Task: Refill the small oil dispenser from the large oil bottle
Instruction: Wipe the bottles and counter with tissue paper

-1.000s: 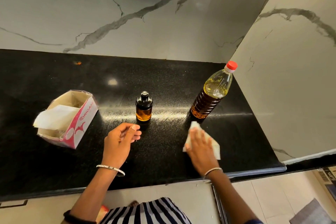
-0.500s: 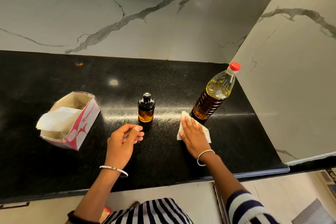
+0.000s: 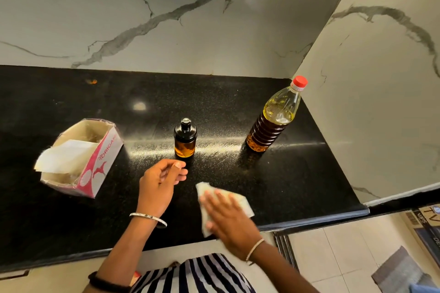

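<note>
On the black worktop (image 3: 238,102), seen from the head camera, the small oil dispenser (image 3: 185,138) stands upright near the middle, its dark cap on and amber oil in its lower half. The large oil bottle (image 3: 273,123) stands well to its right, close to the marble side wall (image 3: 381,102), with its red cap (image 3: 299,81) on and oil filling most of it. The left hand (image 3: 159,185) rests on the worktop just in front of the dispenser, apart from it, fingers loosely curled and holding nothing. The right hand (image 3: 228,216) lies flat with fingers spread, pressing a white tissue (image 3: 240,202) against the worktop near the front edge; the hand is blurred. An opened pink-and-white tissue box (image 3: 95,162) sits at the left, tilted, with a sheet sticking out of it. Each wrist wears a thin bangle, and a striped garment (image 3: 197,276) shows at the bottom edge.
</note>
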